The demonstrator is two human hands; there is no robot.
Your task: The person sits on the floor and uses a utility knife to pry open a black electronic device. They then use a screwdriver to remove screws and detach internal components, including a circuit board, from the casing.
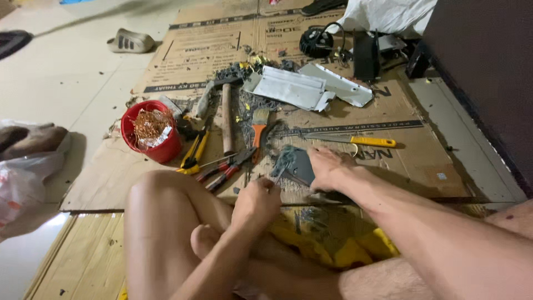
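Two hands work one piece: my right hand (327, 166) presses flat on the dark grey metal part (297, 165) on the cardboard sheet (422, 155), while my left hand (256, 203) has a closed grip on a thin tool whose tip meets it. Far left, the red plastic bucket (151, 133) is already well filled with copper wire; grey scraps lie around, so stripping seems midway.

Flattened brown printed cardboard cartons (388, 144) cover the floor; white plastic bag (388, 14) behind.
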